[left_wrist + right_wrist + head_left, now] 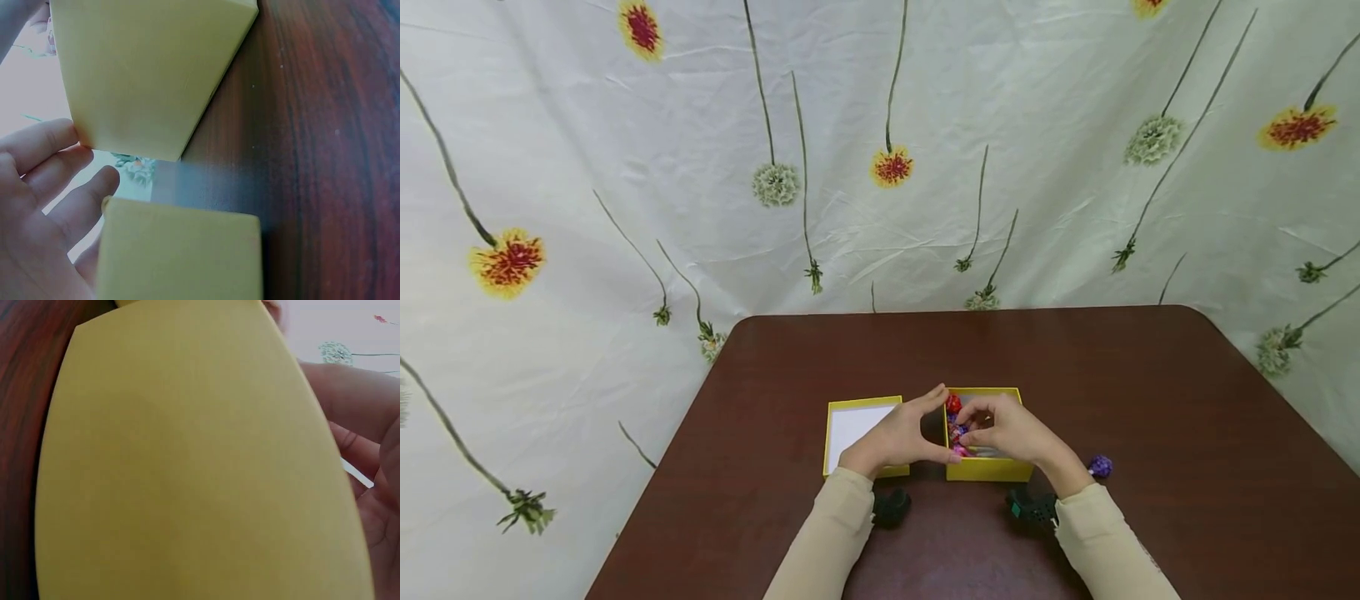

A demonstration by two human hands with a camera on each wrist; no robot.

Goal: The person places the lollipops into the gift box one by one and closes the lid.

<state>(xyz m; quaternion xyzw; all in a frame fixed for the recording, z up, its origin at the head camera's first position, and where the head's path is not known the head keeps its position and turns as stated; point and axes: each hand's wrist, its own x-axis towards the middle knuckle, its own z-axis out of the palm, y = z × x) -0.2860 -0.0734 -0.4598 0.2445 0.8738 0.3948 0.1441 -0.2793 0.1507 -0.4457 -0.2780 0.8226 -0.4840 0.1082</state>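
Observation:
In the head view, an open yellow box (989, 470) holds several round wrapped lollipops along its left side: a red one (953, 403), a blue and red one (957, 433) and a pink one (961, 451). My right hand (1009, 427) reaches in over the box, its thumb and curled fingers pinching at the blue and red lollipop. At the box's left side is my left hand (901, 435), thumb and fingers spread apart, fingertips right at the rim. The left wrist view shows its fingers (47, 140) at the box wall (150, 75). Yellow cardboard fills much of the right wrist view.
Left of the box lies a yellow-edged lid (856, 423) with a white inside, partly behind my left hand. A purple wrapped lollipop (1101, 466) lies on the brown table (1150, 375) beside my right wrist. A flowered cloth (850, 233) hangs behind the table.

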